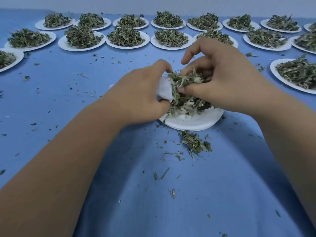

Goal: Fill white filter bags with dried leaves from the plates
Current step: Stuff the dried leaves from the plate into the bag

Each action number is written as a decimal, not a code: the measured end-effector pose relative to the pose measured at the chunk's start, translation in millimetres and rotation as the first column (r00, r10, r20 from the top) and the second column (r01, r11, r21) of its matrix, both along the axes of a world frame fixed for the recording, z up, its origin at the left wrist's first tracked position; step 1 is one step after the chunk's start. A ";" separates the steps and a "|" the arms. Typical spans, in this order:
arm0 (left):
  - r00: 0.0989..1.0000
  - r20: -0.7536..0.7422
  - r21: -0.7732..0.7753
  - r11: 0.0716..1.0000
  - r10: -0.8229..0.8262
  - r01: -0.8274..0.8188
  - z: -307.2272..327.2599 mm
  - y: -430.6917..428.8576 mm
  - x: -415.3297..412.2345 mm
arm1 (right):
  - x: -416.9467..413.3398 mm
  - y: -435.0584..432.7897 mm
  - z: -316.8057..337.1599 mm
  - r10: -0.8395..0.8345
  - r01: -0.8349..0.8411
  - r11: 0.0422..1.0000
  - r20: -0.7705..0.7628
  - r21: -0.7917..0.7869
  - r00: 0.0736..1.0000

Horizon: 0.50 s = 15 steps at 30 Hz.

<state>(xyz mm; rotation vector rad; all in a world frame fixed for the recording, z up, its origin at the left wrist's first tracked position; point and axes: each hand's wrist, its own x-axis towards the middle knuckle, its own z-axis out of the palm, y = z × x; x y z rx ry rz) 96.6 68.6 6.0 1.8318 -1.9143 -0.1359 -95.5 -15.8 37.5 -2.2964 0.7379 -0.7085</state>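
Blue cloth is spread over the worktop [85,82]. At its middle a white filter bag [165,90] is pinched at the mouth by the left hand [145,93], kept over the near plate [191,122], probably so that spills are caught. Dried leaves [186,82] are gripped in the curled right hand [222,79] and pressed to the opening. Spilled leaves [196,144] lie just in front. Heaped plates [126,38] are ranged behind, below a pale wall [153,4].

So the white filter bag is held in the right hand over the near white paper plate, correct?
No. The head view shows the left hand holding the white filter bag over the near white paper plate; the right hand grips dried green leaves.
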 end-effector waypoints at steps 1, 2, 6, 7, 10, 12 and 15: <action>1.000 -0.007 0.003 1.000 0.000 0.000 -2.6 -1.0 -1.1 | 1.6 0.1 -2.8 -0.003 0.003 1.000 0.005 0.025 1.000; 1.000 -0.018 0.002 1.000 0.006 -0.006 -4.9 -2.5 -1.7 | 3.4 0.1 -5.6 -0.013 0.012 0.999 0.014 0.047 1.000; 0.995 -0.072 -0.021 0.998 0.065 -0.067 -9.3 -7.4 -5.0 | 10.3 0.9 -11.6 -0.051 0.051 0.997 0.001 0.052 0.999; 0.995 -0.073 -0.031 0.997 0.067 -0.069 -9.6 -8.3 -6.1 | 11.6 1.8 -11.9 -0.055 0.055 0.997 0.005 0.061 0.998; 0.997 -0.025 -0.060 0.995 0.075 -0.076 -7.9 -10.6 -7.8 | 14.5 2.5 -11.4 -0.077 0.074 0.994 0.033 0.080 0.997; 0.997 0.008 -0.079 0.994 0.078 -0.077 -5.2 -11.5 -7.1 | 17.2 2.7 -10.1 -0.070 0.068 0.996 0.025 0.049 0.997; 0.999 0.002 -0.116 0.992 0.047 -0.047 -1.7 -11.6 -5.7 | 18.0 3.9 -9.9 -0.034 0.033 0.998 0.021 0.044 0.999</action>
